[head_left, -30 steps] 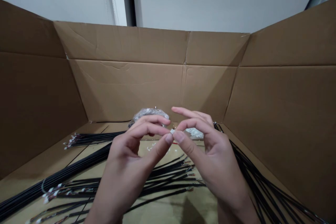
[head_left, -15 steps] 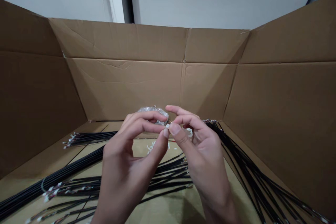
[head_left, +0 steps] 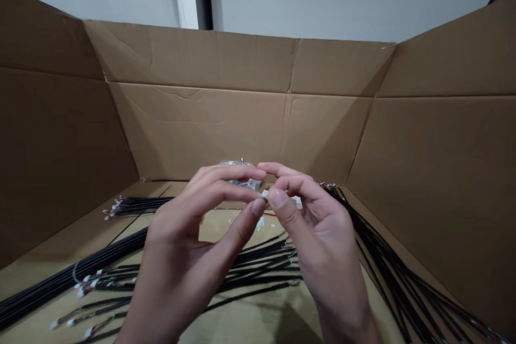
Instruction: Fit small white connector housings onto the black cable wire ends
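Note:
A small white connector (head_left: 265,193) sits between the fingertips of both hands, partly covered by them. My right hand (head_left: 318,226) pinches it between thumb and index finger. On its other side, thumb and index finger of my left hand (head_left: 193,231) are pressed together at the connector's edge; a tiny dark bit, perhaps a wire end, shows there, but I cannot make out what they grip. Beneath the hands lie several black cables (head_left: 258,269) with bare wire ends on the right. Small loose white pieces (head_left: 260,223) are scattered just beyond the fingers.
Cardboard walls (head_left: 209,129) enclose the work surface on three sides. Black cable bundles lie at the left (head_left: 76,269), far left (head_left: 149,205) and right (head_left: 387,258); many ends carry white connectors. A clear plastic bag (head_left: 252,184) rests against the back wall.
The view has shifted slightly. Both hands stay together at the white connector, with the fingertips a little further right in the picture; the left index and middle fingers reach further right.

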Available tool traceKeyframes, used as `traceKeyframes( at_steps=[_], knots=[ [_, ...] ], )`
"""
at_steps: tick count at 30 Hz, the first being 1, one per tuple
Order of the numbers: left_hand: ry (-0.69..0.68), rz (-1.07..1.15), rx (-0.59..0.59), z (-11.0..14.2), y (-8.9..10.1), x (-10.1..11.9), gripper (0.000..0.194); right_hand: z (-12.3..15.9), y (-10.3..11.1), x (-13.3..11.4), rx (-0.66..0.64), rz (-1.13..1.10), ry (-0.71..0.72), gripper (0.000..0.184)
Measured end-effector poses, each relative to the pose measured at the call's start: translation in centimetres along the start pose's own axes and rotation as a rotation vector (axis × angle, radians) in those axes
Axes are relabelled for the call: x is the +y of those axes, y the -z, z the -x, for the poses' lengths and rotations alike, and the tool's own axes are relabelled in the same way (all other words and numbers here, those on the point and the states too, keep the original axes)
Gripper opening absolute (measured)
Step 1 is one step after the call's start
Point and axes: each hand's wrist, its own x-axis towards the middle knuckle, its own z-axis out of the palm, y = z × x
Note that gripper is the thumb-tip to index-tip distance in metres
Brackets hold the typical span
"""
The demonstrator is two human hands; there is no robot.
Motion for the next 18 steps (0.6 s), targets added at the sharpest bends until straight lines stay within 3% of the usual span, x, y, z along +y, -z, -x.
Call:
traceKeyframes(
  at_steps=[5, 18],
  knots=[
    [-0.204, -0.092, -0.006, 0.2, 0.1, -0.4, 0.016, 0.3, 0.2, -0.3, 0.030, 0.080, 0.076, 0.014],
    [-0.294, -0.334, 0.071, 0.7, -0.7, -0.1, 0.011, 1.0, -0.8, -0.4, 0.136, 0.143, 0.197, 0.011]
  ],
)
